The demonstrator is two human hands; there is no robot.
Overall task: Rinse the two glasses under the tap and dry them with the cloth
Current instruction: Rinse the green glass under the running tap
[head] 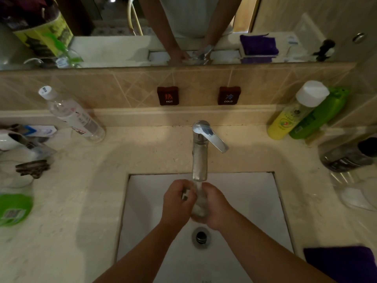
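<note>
I hold the clear, wet drinking glass under the chrome tap spout, left hand and right hand wrapped round its walls, judging it rigid, slippery and breakable.

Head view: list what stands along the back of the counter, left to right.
clear bottle → hot label → tap → cold label → yellow bottle → green bottle
</note>
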